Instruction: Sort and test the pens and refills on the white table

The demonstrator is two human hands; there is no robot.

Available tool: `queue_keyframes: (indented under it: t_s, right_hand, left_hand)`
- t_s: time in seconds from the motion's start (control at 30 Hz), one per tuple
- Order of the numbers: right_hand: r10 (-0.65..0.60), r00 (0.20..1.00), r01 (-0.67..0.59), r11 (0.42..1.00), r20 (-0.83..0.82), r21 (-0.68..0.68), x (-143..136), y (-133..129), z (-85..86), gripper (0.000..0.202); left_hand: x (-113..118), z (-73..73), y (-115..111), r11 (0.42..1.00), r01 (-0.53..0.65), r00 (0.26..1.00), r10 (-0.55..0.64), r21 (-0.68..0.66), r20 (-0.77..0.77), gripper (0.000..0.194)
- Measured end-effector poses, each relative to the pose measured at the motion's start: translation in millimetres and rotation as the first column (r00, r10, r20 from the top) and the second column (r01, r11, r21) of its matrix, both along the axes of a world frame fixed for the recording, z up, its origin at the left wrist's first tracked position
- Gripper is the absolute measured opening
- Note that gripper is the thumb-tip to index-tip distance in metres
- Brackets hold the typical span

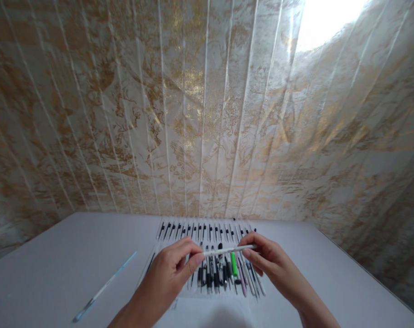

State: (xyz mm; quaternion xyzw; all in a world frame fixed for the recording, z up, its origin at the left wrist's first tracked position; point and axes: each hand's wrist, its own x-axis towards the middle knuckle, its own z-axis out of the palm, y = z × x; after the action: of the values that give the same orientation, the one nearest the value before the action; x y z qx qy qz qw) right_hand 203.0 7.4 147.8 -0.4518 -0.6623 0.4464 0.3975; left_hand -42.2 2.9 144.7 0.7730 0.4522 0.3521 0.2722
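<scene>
Gold-patterned sheeting (pixel 179 109) rises at twelve o'clock behind a pale tabletop (pixel 49 273). Our left hand (pixel 174 264) and right hand (pixel 270 257) pinch a slim white rod (pixel 224 250) near its ends, fingertips closed, above the assorted pens (pixel 234 264) at six o'clock; a blue-and-white stick (pixel 106 285) lies toward eight.

1 head-worn view | looks forward and down | both forearms enter from bottom edge, close
</scene>
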Motion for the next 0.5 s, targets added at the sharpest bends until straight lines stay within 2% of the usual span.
queue_keyframes:
  t_s: [0.13,0.23,0.37,0.5]
  right_hand:
    - [-0.013,0.992,0.014,1.000,-0.124,0.003,4,0,1.0,0.032]
    - [-0.032,0.982,0.032,0.999,-0.184,-0.002,5,1,0.7,0.031]
    - [-0.017,0.982,0.015,1.000,-0.187,-0.007,4,1,0.6,0.030]
    - [-0.002,0.993,-0.002,1.000,-0.121,-0.028,2,0,1.5,0.030]
  left_hand:
    - [1,-0.8,0,0.985,0.028,0.988,-0.002,-0.173,0.152,0.029]
    - [1,-4.3,2,0.967,0.045,0.974,0.014,-0.251,0.227,0.025]
    - [1,-7.9,5,0.960,0.052,0.969,0.019,-0.275,0.246,0.026]
    - [4,-10.2,3,0.950,0.076,0.981,-0.018,-0.303,0.191,0.033]
